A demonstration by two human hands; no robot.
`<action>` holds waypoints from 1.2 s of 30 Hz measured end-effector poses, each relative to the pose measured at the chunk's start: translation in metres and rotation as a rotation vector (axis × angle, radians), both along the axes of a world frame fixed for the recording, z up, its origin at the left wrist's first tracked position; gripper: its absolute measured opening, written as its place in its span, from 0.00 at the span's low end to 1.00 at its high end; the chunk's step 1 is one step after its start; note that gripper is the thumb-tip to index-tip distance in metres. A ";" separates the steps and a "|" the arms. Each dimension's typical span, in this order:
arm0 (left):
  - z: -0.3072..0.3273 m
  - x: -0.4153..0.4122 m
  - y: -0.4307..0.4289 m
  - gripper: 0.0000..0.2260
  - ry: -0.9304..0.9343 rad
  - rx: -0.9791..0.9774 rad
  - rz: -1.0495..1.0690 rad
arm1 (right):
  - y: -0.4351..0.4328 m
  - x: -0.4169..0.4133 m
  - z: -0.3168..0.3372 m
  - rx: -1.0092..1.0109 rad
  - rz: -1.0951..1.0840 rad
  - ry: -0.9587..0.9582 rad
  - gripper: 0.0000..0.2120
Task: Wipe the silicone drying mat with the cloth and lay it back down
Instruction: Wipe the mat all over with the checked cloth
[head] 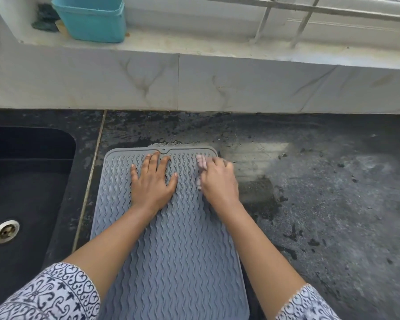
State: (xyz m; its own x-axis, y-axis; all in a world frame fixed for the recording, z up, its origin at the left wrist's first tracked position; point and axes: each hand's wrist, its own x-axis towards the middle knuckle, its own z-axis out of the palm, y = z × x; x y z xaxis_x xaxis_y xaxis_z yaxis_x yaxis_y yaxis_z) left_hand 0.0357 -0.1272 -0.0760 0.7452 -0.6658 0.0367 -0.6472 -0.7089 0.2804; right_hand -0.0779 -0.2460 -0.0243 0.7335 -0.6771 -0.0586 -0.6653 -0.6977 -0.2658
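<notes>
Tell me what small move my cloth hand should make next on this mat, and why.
Probably draw the right hand and its pink cloth back toward you along the mat. The cloth sits at the far right corner, the long ridged stretch nearer you lies uncovered, and the left hand is pressed flat, pinning the mat.

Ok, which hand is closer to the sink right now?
Left. The left hand lies flat mid-mat, nearer the sink; the right hand presses the cloth near the mat's far-right corner.

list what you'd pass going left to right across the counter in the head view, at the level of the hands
black sink → grey silicone drying mat → left hand, flat on the mat → pink cloth → right hand → wet dark countertop
</notes>
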 end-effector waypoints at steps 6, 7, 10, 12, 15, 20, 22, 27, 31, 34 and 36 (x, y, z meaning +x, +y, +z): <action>0.000 0.000 0.000 0.25 -0.008 -0.009 0.002 | -0.004 0.028 -0.029 -0.042 0.006 0.089 0.28; 0.000 0.000 0.000 0.25 -0.004 -0.011 0.002 | -0.004 0.025 -0.029 -0.045 0.008 0.085 0.27; 0.001 -0.001 0.000 0.25 -0.003 -0.004 0.001 | 0.014 0.001 -0.025 -0.067 0.031 0.084 0.25; 0.000 0.000 0.001 0.25 -0.002 0.002 0.001 | 0.038 -0.027 -0.018 -0.082 0.043 0.081 0.24; -0.001 0.000 0.001 0.25 -0.005 0.007 0.000 | 0.065 -0.069 -0.002 -0.017 0.122 0.124 0.22; 0.000 0.000 0.000 0.25 -0.002 0.006 -0.003 | 0.038 -0.041 0.014 0.100 -0.044 -0.131 0.17; 0.000 0.000 0.000 0.25 -0.008 0.010 0.002 | 0.017 -0.006 0.000 0.022 -0.086 -0.146 0.21; -0.001 0.001 -0.001 0.25 -0.017 0.009 0.008 | -0.005 0.027 -0.026 -0.060 -0.017 0.081 0.25; -0.002 0.000 0.000 0.26 -0.009 0.010 0.001 | 0.011 0.012 -0.009 -0.127 0.010 0.115 0.19; -0.002 0.001 0.000 0.26 -0.011 0.011 0.002 | 0.019 -0.011 0.002 -0.040 0.044 0.151 0.14; -0.002 0.000 0.000 0.26 -0.017 0.010 0.000 | 0.012 -0.013 0.011 0.078 0.014 0.123 0.13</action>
State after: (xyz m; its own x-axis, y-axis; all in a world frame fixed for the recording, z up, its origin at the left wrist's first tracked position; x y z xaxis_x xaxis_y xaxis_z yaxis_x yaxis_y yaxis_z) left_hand 0.0360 -0.1269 -0.0778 0.7446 -0.6661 0.0424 -0.6516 -0.7117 0.2625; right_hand -0.0907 -0.2341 -0.0129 0.7269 -0.6567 -0.2009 -0.6866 -0.6876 -0.2363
